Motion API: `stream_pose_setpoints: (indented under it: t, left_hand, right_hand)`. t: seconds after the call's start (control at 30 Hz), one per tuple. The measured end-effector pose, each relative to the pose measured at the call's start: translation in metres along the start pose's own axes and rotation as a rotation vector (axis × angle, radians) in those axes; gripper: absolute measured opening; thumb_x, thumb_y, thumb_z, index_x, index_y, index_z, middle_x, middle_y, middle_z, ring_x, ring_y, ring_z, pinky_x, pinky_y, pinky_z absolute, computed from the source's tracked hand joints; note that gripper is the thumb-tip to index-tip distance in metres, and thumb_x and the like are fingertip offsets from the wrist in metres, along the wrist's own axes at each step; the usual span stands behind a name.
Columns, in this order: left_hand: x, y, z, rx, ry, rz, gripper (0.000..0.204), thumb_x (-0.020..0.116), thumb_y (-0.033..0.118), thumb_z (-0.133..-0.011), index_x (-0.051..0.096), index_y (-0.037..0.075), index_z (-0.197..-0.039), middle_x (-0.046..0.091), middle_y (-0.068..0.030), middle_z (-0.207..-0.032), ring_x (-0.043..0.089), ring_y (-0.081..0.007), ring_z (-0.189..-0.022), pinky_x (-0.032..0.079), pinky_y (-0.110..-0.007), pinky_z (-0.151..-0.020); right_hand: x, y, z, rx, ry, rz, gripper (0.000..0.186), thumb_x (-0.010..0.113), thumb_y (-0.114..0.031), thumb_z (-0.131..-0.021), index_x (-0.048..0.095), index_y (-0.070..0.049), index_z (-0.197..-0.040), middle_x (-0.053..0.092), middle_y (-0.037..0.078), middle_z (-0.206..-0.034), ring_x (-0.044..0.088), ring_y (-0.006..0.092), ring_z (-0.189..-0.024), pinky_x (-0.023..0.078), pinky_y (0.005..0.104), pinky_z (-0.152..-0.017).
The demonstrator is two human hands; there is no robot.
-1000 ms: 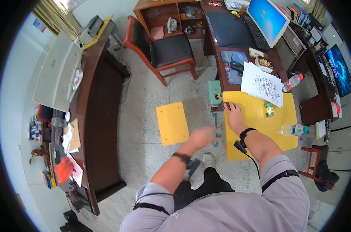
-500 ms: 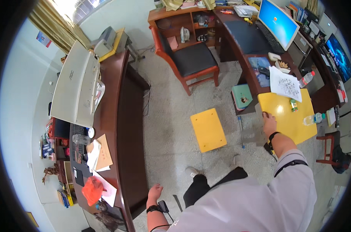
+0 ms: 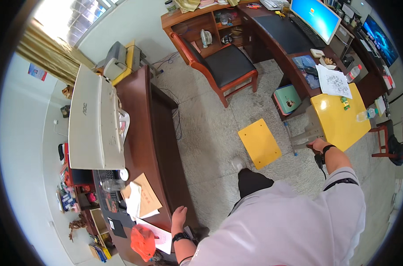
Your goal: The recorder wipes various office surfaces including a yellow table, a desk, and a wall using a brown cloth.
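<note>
My left hand (image 3: 179, 216) hangs beside the edge of the dark brown desk (image 3: 141, 128), its fingers loosely curled with nothing visible in them. My right hand (image 3: 317, 145) is low beside the near left edge of the yellow tabletop (image 3: 339, 122); its fingertips are in shade, and whether they hold anything is unclear. On that tabletop lie a sheet of paper with dark print (image 3: 335, 80), a small green packet (image 3: 345, 103) and a clear bottle with a blue-green cap (image 3: 363, 115). A flat yellow board with holes (image 3: 260, 143) lies ahead of my feet, near floor level.
A wooden chair with a black seat (image 3: 230, 65) stands ahead by the curved desk. A large monitor (image 3: 92, 119), a brown envelope (image 3: 146, 195) and a red plastic bag (image 3: 143, 242) are on the left desk. Cables (image 3: 178, 117) trail on the floor behind it.
My body has turned and shifted left toward the brown desk. My right hand has come off the yellow tabletop's edge toward me. My left hand is now closer to the desk edge.
</note>
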State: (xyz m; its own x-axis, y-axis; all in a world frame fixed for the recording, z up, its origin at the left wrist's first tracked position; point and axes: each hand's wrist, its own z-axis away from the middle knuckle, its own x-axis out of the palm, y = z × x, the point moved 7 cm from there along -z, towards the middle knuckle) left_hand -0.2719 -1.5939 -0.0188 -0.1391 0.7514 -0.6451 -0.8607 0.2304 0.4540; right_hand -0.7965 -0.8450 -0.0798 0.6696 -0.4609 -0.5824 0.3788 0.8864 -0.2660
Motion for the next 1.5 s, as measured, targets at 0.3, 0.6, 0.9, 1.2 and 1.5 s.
stream_pose_setpoints:
  t: [0.3, 0.6, 0.9, 1.2, 1.5]
  left_hand:
    - [-0.1, 0.196, -0.113, -0.109, -0.088, -0.013, 0.048, 0.063, 0.031, -0.097, 0.061, 0.0, -0.132, 0.067, -0.0193, -0.127, 0.064, -0.0294, -0.12, 0.049, -0.037, -0.102]
    - [-0.183, 0.317, -0.239, 0.209, -0.005, 0.034, 0.047, 0.063, 0.027, -0.098, 0.058, -0.003, -0.134, 0.067, -0.0178, -0.128, 0.064, -0.0279, -0.119, 0.049, -0.036, -0.102]
    - [-0.275, 0.418, -0.397, 0.369, -0.054, 0.022, 0.043, 0.064, 0.025, -0.097, 0.061, 0.0, -0.131, 0.068, -0.0157, -0.125, 0.064, -0.025, -0.117, 0.05, -0.036, -0.1]
    - [-0.241, 0.636, -0.494, 0.809, -0.276, -0.057, 0.042, 0.068, 0.027, -0.093, 0.063, 0.004, -0.127, 0.072, -0.0154, -0.114, 0.069, -0.0266, -0.106, 0.053, -0.036, -0.092]
    - [-0.17, 0.819, -0.509, 1.059, -0.425, -0.328, 0.045, 0.067, 0.027, -0.093, 0.059, 0.004, -0.132, 0.069, -0.0182, -0.117, 0.066, -0.032, -0.109, 0.051, -0.04, -0.095]
  right_hand:
    - [0.063, -0.097, -0.019, 0.088, -0.19, -0.271, 0.026, 0.061, -0.004, -0.09, 0.078, -0.008, -0.11, 0.07, 0.005, -0.088, 0.059, 0.0177, -0.075, 0.047, 0.0372, -0.066]
    - [0.013, -0.27, -0.039, -0.07, -0.157, -0.47, 0.039, 0.05, 0.003, -0.09, 0.074, -0.011, -0.118, 0.063, 0.001, -0.081, 0.055, 0.0159, -0.067, 0.045, 0.0346, -0.06]
    - [-0.003, -0.326, -0.016, -0.04, 0.072, -0.294, 0.039, 0.049, 0.005, -0.089, 0.073, -0.004, -0.119, 0.07, 0.005, -0.096, 0.06, 0.0175, -0.072, 0.047, 0.0329, -0.062]
    - [0.05, -0.363, 0.006, -0.016, 0.01, -0.344, 0.046, 0.056, -0.002, -0.083, 0.07, -0.007, -0.127, 0.073, 0.006, -0.111, 0.065, 0.0184, -0.094, 0.052, 0.034, -0.082]
    - [0.036, -0.373, -0.025, 0.096, 0.05, -0.622, 0.05, 0.053, 0.006, -0.082, 0.067, -0.001, -0.13, 0.07, 0.011, -0.122, 0.066, 0.0242, -0.107, 0.052, 0.0351, -0.091]
